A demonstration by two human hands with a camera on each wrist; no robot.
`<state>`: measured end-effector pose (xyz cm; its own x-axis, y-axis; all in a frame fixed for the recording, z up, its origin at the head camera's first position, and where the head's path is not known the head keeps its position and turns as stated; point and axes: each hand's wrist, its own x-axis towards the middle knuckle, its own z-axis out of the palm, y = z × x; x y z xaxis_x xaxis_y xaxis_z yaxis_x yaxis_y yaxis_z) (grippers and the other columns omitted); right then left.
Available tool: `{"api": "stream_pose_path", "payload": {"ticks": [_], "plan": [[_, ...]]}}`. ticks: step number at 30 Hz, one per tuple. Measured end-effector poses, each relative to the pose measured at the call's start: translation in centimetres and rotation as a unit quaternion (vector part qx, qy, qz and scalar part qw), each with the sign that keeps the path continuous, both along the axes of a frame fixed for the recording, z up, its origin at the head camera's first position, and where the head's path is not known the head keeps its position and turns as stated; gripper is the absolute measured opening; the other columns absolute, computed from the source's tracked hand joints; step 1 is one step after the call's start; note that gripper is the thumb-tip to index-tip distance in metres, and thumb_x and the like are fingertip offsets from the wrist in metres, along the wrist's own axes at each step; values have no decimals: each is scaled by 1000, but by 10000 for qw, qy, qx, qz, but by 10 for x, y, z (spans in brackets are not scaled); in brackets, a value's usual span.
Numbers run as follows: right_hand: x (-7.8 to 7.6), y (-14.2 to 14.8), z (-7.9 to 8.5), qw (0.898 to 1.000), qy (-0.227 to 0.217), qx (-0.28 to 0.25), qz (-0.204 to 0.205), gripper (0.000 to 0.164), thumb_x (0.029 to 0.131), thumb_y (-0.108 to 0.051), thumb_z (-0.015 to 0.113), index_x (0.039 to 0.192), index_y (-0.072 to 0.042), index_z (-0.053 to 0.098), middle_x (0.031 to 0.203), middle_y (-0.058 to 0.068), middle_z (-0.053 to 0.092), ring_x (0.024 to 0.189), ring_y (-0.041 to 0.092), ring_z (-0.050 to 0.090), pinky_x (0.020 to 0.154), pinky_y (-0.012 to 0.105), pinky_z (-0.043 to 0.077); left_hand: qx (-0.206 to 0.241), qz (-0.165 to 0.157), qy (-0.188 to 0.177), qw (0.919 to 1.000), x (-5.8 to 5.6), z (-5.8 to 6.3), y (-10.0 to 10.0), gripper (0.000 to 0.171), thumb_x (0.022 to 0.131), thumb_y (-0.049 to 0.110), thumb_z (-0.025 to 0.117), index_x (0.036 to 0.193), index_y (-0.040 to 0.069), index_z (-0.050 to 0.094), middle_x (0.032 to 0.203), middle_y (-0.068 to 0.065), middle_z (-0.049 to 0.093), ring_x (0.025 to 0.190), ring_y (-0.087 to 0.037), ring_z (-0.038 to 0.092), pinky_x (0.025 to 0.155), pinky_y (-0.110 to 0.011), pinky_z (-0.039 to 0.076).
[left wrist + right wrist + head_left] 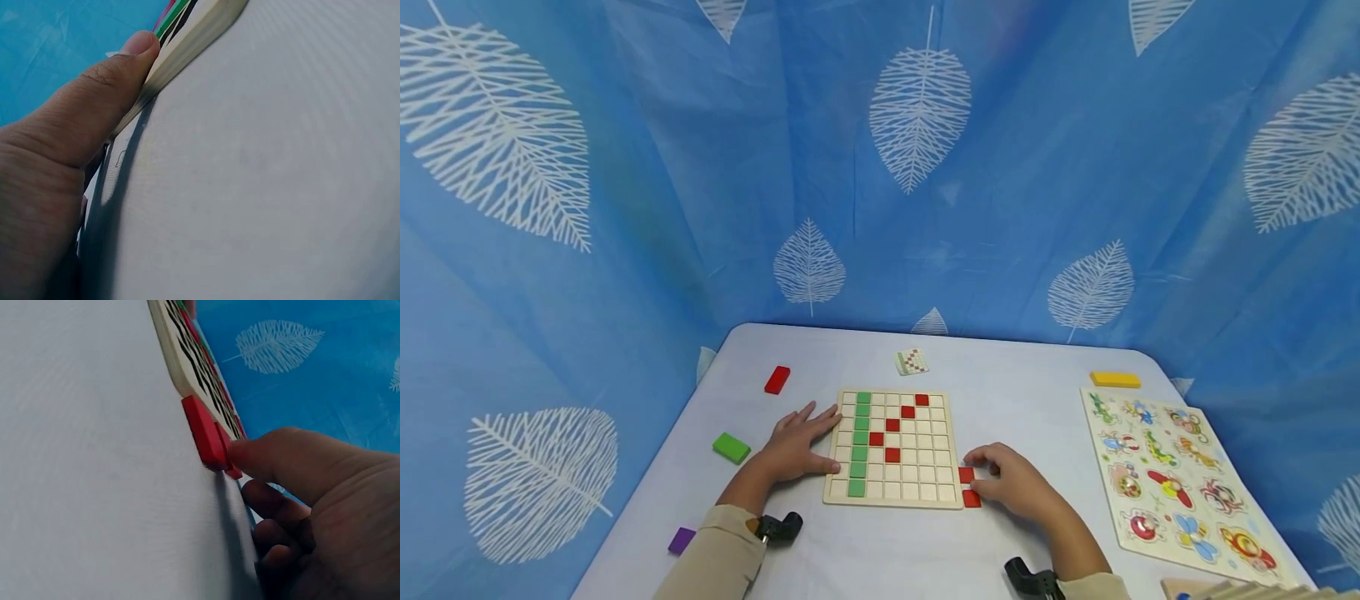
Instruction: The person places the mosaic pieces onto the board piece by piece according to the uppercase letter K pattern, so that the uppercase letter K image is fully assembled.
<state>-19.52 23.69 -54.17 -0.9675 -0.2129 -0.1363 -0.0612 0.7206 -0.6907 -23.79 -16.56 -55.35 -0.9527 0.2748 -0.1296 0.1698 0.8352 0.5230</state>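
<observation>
A wooden grid board (925,503) lies in the middle of the white table, with a column of green squares and several red squares set in its grid. My left hand (797,446) rests at its left edge, fingers spread; in the left wrist view the thumb (106,87) presses against the board's side (194,47). At the lower right edge, two red tiles (972,499) lie beside the board, one behind the other. My right hand (1018,482) pinches the farther red tile (966,474) between thumb and index finger. In the right wrist view its other fingers are curled under.
A small pattern card (912,362) lies beyond the board. To the left are a red block (777,380), a green block (731,448) and a purple block (681,541). An insect picture board (1183,483) and a yellow block (1115,380) occupy the right side.
</observation>
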Motion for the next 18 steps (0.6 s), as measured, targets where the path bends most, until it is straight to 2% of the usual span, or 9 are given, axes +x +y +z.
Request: {"api": "stream_pose_path", "payload": {"ticks": [4,7,11,18], "plan": [[0,3,-4,9998,171,103,41,23,91,-14,78,109,-29,76,113,-9,66,99,14,54,92,40,49,-25,-16,-9,10000,-1,0,1,101,74,55,90,160,36,43,172,10,30,164,-30,7,129,-62,10],[-1,2,-3,9995,270,174,7,22,90,-14,80,106,-28,76,110,-9,66,95,14,53,88,39,48,-24,-10,-5,10000,-2,-1,1,101,74,56,90,161,37,42,172,10,29,164,-30,7,129,-62,10],[-1,0,-3,9995,269,181,-28,23,87,-12,82,105,-26,76,105,-8,64,91,15,51,83,37,46,-13,23,-18,10000,-2,-1,0,101,73,56,90,160,38,42,173,11,29,164,-30,7,128,-64,11],[-1,-3,-6,9993,263,214,-172,24,84,-10,84,100,-26,76,102,-8,63,90,15,51,82,36,45,5,28,20,10000,-2,-3,0,100,73,56,90,160,37,43,172,10,30,164,-31,7,128,-65,12]]}}
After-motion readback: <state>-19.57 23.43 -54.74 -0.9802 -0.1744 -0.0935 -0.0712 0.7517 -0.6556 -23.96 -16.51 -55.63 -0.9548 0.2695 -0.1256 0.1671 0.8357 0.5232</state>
